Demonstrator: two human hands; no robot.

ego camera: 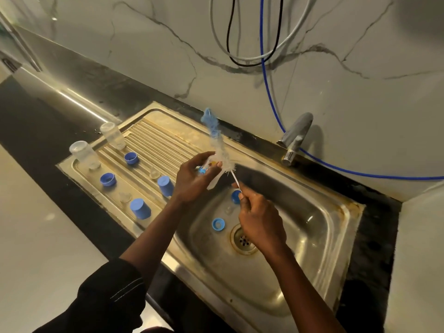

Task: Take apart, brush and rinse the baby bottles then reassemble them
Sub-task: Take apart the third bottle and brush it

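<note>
Over the sink basin [300,236] my left hand [192,179] grips a small clear bottle with blue print [201,169], mostly hidden by my fingers. My right hand [259,219] pinches the thin white handle of a bottle brush [219,145], whose white and blue bristles point up and away beside the bottle. Two clear bottles [83,152] [113,135] stand upside down on the drainboard [153,140]. Around them lie blue rings [131,157] [108,179], two blue caps [165,186] [140,209] and clear nipples [154,173] [125,197]. A blue ring [218,224], a blue piece [236,196] and a clear nipple [228,209] lie in the basin.
A chrome tap [296,138] sticks out of the marble wall over the basin's far right. A blue hose [336,168] runs along the counter behind it, with cables [240,56] hanging on the wall. The drain [243,240] is in the basin floor. Dark counter [36,121] extends left.
</note>
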